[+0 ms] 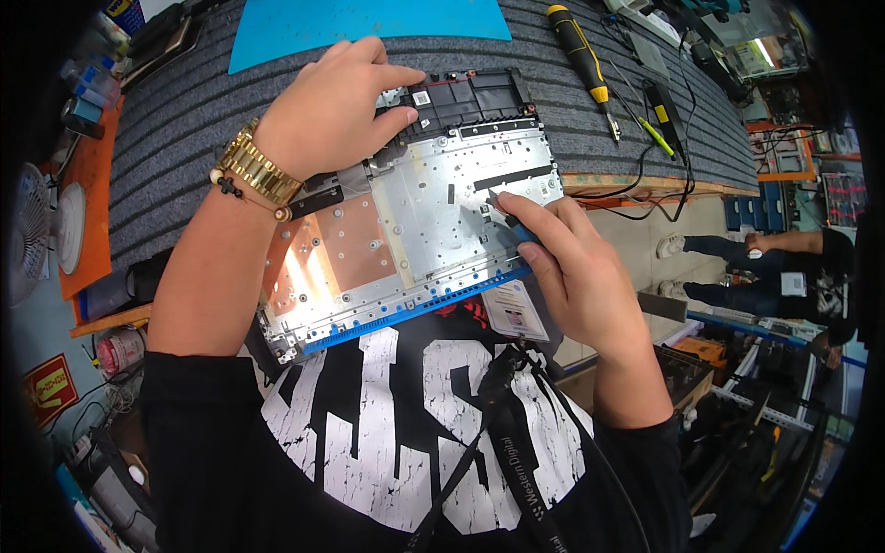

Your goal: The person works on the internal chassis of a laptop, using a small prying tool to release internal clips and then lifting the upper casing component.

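Observation:
An opened laptop chassis, bare metal with a copper-coloured area and a blue lower edge, leans between the bench edge and my chest. My left hand grips its far edge. Thumb and forefinger lie by the black plastic bay, apart at the tips; the other fingers are partly hidden. In my right hand is a small thin tool with a dark tip and a blue part. Its tip touches or hovers just over the metal plate; I cannot tell which. My fingers cover most of its handle.
A ribbed grey mat covers the bench, with a blue sheet at the back. To the right lie a yellow-black screwdriver, a green pen-like tool and black cables. Another person is farther right. A fan stands left.

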{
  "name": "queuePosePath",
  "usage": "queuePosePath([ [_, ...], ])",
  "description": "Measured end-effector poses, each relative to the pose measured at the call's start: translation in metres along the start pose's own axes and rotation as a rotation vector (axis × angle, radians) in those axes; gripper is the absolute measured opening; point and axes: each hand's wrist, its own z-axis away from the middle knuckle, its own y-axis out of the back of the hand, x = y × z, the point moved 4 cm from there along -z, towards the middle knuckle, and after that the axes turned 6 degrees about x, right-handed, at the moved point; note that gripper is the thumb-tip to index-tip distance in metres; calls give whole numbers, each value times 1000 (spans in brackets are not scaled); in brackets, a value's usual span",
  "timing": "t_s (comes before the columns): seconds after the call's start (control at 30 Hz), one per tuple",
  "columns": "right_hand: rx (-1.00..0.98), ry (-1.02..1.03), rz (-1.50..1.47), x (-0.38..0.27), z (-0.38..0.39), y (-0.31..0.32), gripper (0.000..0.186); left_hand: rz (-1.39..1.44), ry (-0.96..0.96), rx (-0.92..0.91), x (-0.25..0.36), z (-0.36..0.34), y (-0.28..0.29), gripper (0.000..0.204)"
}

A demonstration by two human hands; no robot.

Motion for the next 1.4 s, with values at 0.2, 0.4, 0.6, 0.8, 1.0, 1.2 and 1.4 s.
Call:
queuePosePath([
  [0.2,35,66,132,-6,-7,0,44,-24,7,39,2,0,-2,41],
  [0.4,-5,33,166,-9,-12,-5,43,-3,22,33,1,1,-2,41],
  [0.6,-15,96,213,-10,-16,-7,43,-6,25,36,1,0,-2,41],
  [0.8,-16,80,222,-9,-17,-9,43,5,-2,47,0,0,-3,45],
  [1.0,8,140,234,-8,-20,-12,42,29,18,45,-2,1,-6,52],
  [1.2,30,124,247,-7,-18,-17,42,57,1,31,-2,1,-5,50],
  [1.4,51,111,253,-8,-17,-23,41,94,55,-17,-4,-1,-3,47],
])
